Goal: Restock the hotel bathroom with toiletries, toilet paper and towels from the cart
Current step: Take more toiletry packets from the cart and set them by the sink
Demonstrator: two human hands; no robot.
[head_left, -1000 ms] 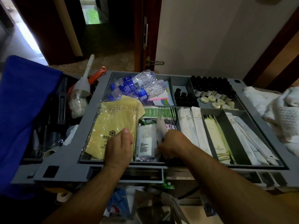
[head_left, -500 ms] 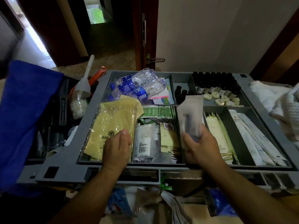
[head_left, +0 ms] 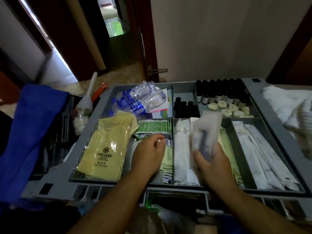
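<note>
A grey compartment tray tops the cart in front of me. My right hand holds a translucent white toiletry packet upright above the white sachets. My left hand reaches into the middle compartment, fingertips pinching a small packet among the flat sachets below the green packets. Yellow wrapped slippers fill the left compartment. Dark small bottles and round soaps sit at the back right. Long white wrapped items lie in the right compartment.
Water bottles lie at the back left of the tray. White towels are piled to the right. A blue cloth hangs on the left beside a black bin with a brush. An open door stands behind the cart.
My left hand has moved right from the yellow slippers into the middle compartment. My right hand lifted the translucent packet out of that compartment and holds it over the white sachets.
</note>
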